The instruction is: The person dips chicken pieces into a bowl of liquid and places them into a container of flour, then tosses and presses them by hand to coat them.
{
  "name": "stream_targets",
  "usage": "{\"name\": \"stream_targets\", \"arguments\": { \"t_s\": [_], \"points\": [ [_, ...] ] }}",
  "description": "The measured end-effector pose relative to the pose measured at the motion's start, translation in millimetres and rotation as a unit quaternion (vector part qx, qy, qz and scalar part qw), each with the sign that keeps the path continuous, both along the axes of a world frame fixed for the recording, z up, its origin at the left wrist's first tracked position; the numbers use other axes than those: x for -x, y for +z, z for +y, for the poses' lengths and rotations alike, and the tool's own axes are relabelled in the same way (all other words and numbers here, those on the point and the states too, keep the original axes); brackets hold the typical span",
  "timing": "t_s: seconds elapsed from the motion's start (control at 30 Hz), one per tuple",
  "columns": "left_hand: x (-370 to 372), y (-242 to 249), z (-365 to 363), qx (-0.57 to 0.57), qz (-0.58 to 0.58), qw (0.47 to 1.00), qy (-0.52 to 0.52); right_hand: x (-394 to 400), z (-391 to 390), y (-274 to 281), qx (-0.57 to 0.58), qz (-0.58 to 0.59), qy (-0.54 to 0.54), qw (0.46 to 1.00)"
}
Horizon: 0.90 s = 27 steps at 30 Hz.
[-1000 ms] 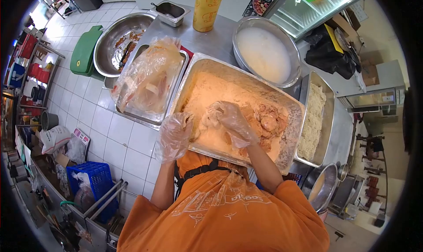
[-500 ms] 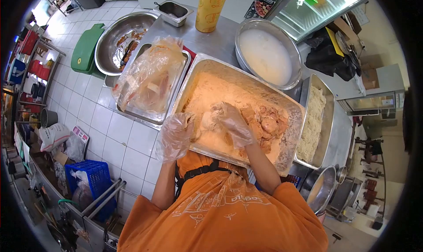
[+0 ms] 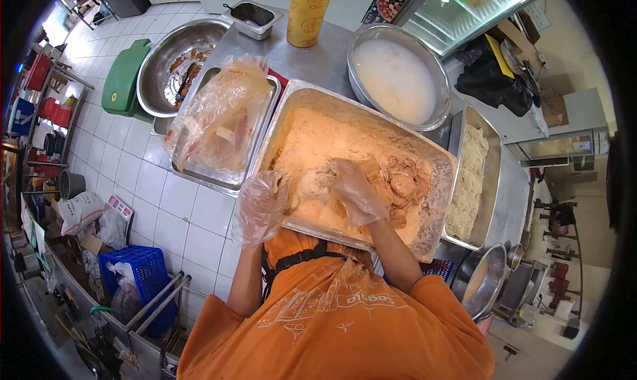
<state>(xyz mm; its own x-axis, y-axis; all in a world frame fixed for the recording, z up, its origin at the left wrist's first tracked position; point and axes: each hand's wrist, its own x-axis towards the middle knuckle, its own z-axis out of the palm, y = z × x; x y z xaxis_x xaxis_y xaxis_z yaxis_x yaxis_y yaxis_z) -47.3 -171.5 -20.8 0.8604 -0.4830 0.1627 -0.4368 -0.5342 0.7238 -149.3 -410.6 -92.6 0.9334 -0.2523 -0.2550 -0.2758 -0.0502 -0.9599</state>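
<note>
Here we are at the centre of the frame, where the gloved right hand (image 3: 358, 194) dips its fingers to a flour-coated piece (image 3: 309, 183) in the metal tray (image 3: 443, 184); we can't tell whether its grip is closed on it. Left of centre, the left hand (image 3: 257, 209) curls by the tray's edge, its grip's contents hidden from us. Reddish meat (image 3: 403, 182) sits right of centre, and a bowl (image 3: 444, 91) of cloudy liquid upper right.

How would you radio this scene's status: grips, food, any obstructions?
Left grip: gloved, curled at the tray's left end. Right grip: gloved, at powder-coated food. Meat pieces heaped to its right. No obstruction visible.
</note>
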Motion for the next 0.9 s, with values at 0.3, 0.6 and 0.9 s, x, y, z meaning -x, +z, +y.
{"name": "stream_targets", "arguments": {
  "t_s": [0.3,0.6,0.9],
  "points": [
    [0.5,-5.2,1.3,0.021,-0.019,1.0,0.003,-8.9,2.5,45.2,0.147,-0.035,0.014,0.988],
    [-1.7,1.2,1.6,0.021,-0.005,1.0,-0.006,-25.1,-6.5,123.4,0.205,-0.072,-0.063,0.974],
    [-1.9,4.0,0.2,0.001,0.012,1.0,-0.007,-44.8,-68.6,178.0,0.428,-0.083,-0.063,0.898]
  ]
}}
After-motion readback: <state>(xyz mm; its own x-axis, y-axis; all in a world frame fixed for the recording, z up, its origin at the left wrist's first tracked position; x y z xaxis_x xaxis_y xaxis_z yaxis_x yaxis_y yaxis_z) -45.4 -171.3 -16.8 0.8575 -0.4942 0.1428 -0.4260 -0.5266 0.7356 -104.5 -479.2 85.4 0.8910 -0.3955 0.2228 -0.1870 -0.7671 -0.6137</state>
